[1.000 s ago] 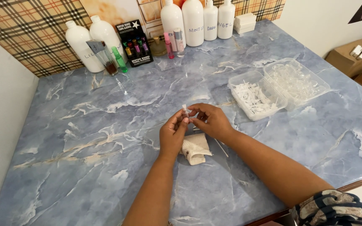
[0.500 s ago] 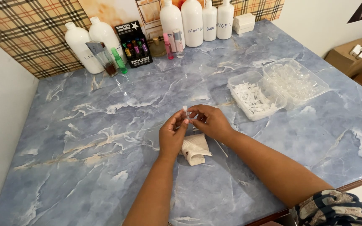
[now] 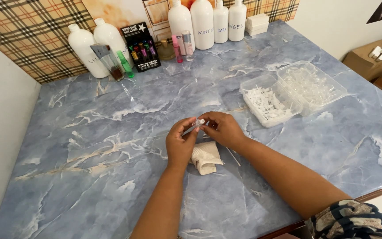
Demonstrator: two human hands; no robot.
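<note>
My left hand [image 3: 180,144] and my right hand [image 3: 223,129] meet over the middle of the blue marble table [image 3: 111,132]. Between their fingertips they pinch a small clear vial [image 3: 198,122] with a white tip. Both hands grip it, left from below, right from the side. Under my hands lies a folded cream cloth [image 3: 205,157] on the table. A thin clear plastic sheet is spread on the tabletop around it.
Two clear plastic trays stand at the right: one with several white small parts [image 3: 268,102], one with clear vials [image 3: 310,84]. White bottles [image 3: 202,24], a black display box [image 3: 140,46] and small coloured bottles line the back. Cardboard boxes [image 3: 372,57] sit beyond the right edge.
My hands stay in the same spot over the cloth. The fingers shift slightly around the small vial.
</note>
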